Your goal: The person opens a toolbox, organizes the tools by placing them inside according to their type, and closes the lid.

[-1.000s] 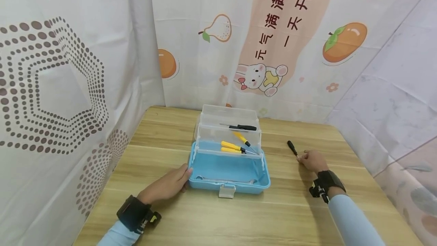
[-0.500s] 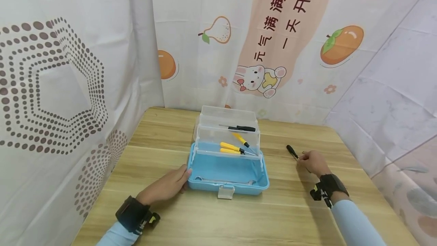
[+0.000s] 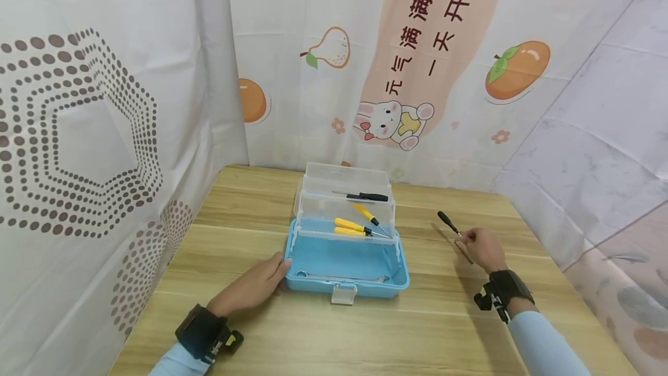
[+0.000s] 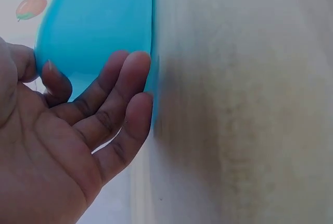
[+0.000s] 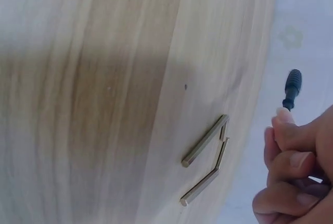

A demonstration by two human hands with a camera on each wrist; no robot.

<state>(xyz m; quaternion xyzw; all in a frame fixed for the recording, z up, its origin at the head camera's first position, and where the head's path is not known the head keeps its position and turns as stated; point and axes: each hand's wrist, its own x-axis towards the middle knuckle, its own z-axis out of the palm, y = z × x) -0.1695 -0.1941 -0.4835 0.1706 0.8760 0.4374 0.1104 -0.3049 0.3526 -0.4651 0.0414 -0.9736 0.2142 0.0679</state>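
Left hand (image 3: 253,289): fingers partly bent and placed against the outer side wall of a light-blue toolbox (image 3: 347,290), thumb laid at its rim; the toolbox is gripped lightly at that end. Right hand (image 3: 484,250): fingers curled in, and a screwdriver with a black ribbed handle (image 3: 447,221) pinched by its shaft between thumb and fingers. The handle is pointed toward the printed curtain (image 3: 292,62) and is held off the wooden table (image 3: 417,335), to the right of the toolbox. Two L-shaped hex keys (image 5: 199,186) are seen on the table near the right hand, their short arms close together.

The toolbox stands open, its translucent trays (image 3: 315,222) raised. Three yellow-handled screwdrivers (image 3: 351,224) are contained in the lower tray; a black-handled driver (image 3: 373,196) is found farther back. A combination wrench (image 3: 341,277) is laid along the front wall inside the base.
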